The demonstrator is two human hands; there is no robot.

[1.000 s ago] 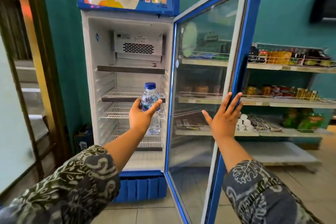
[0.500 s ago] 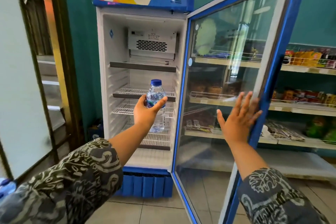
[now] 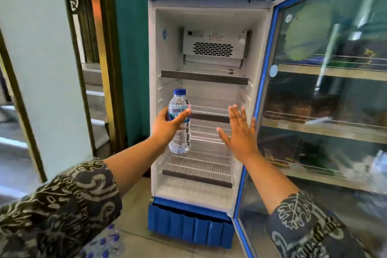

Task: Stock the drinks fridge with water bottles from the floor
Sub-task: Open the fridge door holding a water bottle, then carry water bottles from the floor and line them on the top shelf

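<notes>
A white drinks fridge [image 3: 165, 52] with blue trim stands ahead, its glass door [image 3: 326, 94] swung wide to the right. Its wire shelves [image 3: 201, 165] hold no bottles. My left hand [image 3: 165, 125] grips a clear water bottle [image 3: 179, 136] with a blue cap, upright, in front of the fridge's left side at middle-shelf height. My right hand [image 3: 240, 134] is raised flat with fingers spread in front of the fridge opening, just left of the door's hinge edge, holding nothing. More blue-capped water bottles [image 3: 106, 243] lie on the floor at the lower left.
A white wall panel [image 3: 39, 58] and a doorway with steps [image 3: 94, 94] are to the left. Store shelves with goods [image 3: 335, 123] show through the door glass at right. Tiled floor [image 3: 142, 243] lies before the fridge.
The view has swung right to face the fridge interior. My right hand has left the door's outer edge and now hovers before the opening. The bottle stays in my left hand.
</notes>
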